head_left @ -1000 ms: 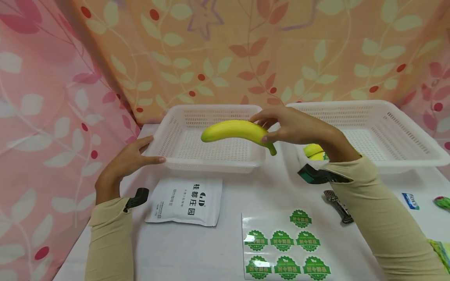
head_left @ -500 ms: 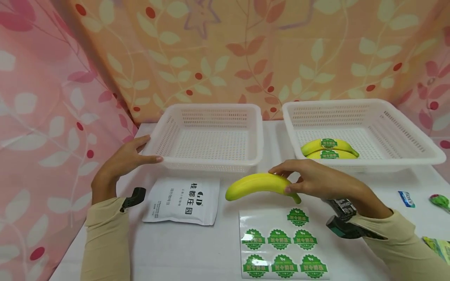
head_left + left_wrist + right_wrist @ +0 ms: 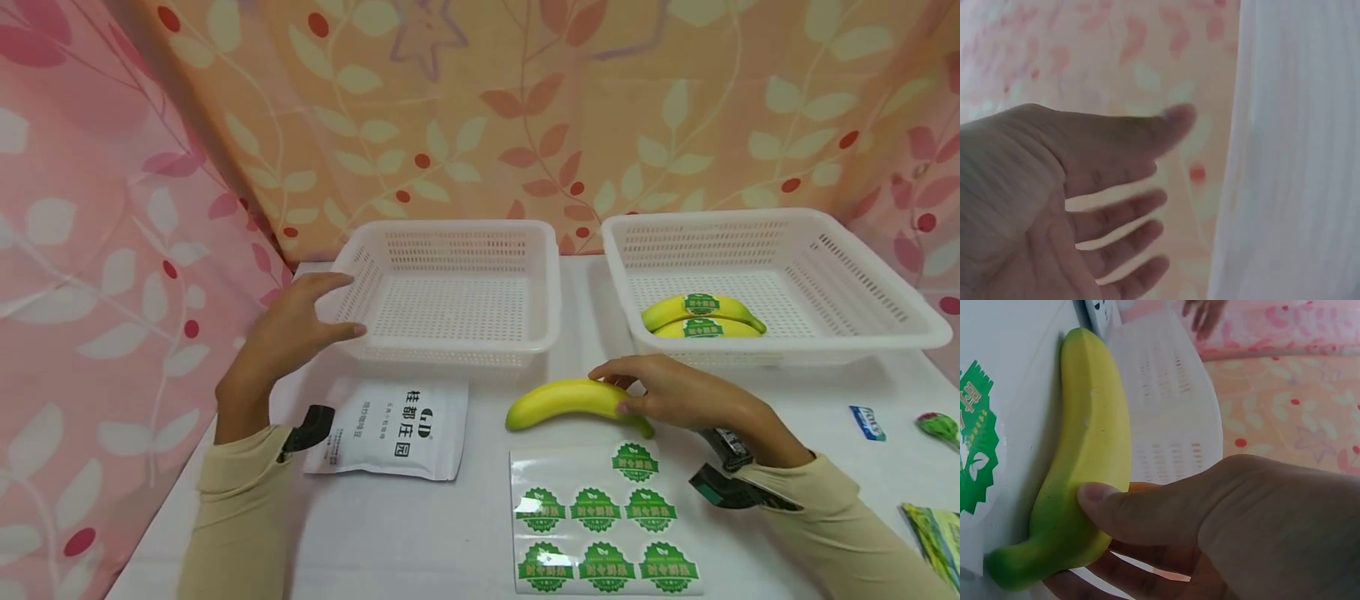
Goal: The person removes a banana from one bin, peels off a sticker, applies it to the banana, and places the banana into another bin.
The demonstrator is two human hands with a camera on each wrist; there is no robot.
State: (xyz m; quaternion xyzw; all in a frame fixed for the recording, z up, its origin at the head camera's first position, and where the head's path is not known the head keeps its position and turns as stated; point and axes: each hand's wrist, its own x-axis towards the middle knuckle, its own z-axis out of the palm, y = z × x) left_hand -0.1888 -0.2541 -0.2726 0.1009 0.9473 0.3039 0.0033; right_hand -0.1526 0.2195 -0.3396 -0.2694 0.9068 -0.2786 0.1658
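Note:
A yellow banana with a green stem lies low over the white table between the left basket and the sticker sheet. My right hand pinches it near the stem end; in the right wrist view the thumb presses its side while the other fingers go behind. My left hand is held at the left basket's near left corner, fingers and thumb spread apart with nothing between them. A sheet of green round stickers lies just in front of the banana.
Two stickered bananas lie in the right basket. A white coffee pouch lies in front of the left basket. A dark patterned object is partly under the right wrist. Small packets lie at far right.
The right hand has brought the banana from over the left basket down and toward me to the table. The left hand has lifted off the basket's corner and shifted slightly right.

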